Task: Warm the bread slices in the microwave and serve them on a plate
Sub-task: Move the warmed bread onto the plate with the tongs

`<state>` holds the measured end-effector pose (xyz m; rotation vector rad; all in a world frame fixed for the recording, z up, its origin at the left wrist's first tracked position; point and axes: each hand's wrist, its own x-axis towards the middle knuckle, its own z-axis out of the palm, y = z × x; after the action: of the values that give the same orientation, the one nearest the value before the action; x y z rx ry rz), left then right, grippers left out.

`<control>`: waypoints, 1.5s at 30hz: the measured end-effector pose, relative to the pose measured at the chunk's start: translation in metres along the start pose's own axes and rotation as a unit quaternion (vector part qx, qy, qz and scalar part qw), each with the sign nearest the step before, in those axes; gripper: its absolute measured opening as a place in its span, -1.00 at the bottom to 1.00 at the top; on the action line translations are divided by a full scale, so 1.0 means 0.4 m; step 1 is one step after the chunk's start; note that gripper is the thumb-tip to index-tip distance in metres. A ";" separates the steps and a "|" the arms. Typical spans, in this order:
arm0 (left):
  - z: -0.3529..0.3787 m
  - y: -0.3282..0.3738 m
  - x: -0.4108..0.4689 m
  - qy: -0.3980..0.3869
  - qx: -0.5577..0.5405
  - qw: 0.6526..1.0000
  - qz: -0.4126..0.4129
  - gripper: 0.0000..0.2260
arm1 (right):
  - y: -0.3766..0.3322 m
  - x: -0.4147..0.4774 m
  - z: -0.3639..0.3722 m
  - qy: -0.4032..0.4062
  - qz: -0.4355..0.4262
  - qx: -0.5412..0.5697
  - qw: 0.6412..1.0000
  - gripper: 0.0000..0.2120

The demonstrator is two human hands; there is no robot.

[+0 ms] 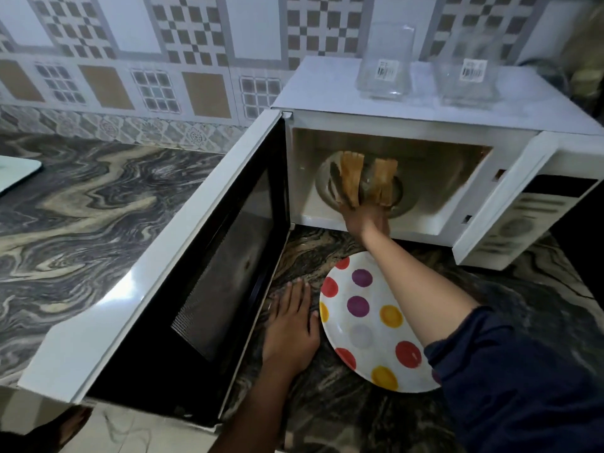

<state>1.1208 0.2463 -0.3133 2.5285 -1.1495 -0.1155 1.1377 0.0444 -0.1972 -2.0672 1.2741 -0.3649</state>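
- Two browned bread slices [353, 178] stand tilted inside the open microwave [327, 89], above its glass turntable [323, 188]. Their near ends meet the right hand [364, 220] at the mouth of the cavity.
- We see the right hand gripping the slices from below. Blur hides how each finger lies.
- The right forearm crosses over a white plate with coloured dots [376, 351]. It lies bare on the marbled countertop [81, 207] just in front of the oven.
- The left hand [291, 335] rests flat on the counter with its fingers straight and close together. It lies just beside the plate's left rim.
- The microwave door [163, 273] is swung wide to the left, walling off that side of the counter.
- Two clear glass jars [385, 67] with barcode labels stand on top of the oven.
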 end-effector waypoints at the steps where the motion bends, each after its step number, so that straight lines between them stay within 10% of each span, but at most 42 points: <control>1: -0.001 0.000 0.001 0.001 0.001 1.000 0.002 -0.34 | -0.004 -0.018 -0.004 0.009 0.002 0.010 1.000 -0.56; 22: -0.002 0.007 -0.049 -0.002 0.028 0.999 0.032 -0.33 | 0.419 -0.504 -0.130 0.088 0.141 -0.113 0.980 -0.50; 45: -0.007 0.004 -0.059 -0.023 0.013 0.999 0.021 -0.29 | 0.335 -0.464 -0.227 0.184 0.096 -0.082 0.975 -0.39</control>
<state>1.1044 0.2635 -0.3120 2.5357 -1.2286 -0.1498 0.9069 0.1299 -0.2007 -2.0498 1.7616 -0.5927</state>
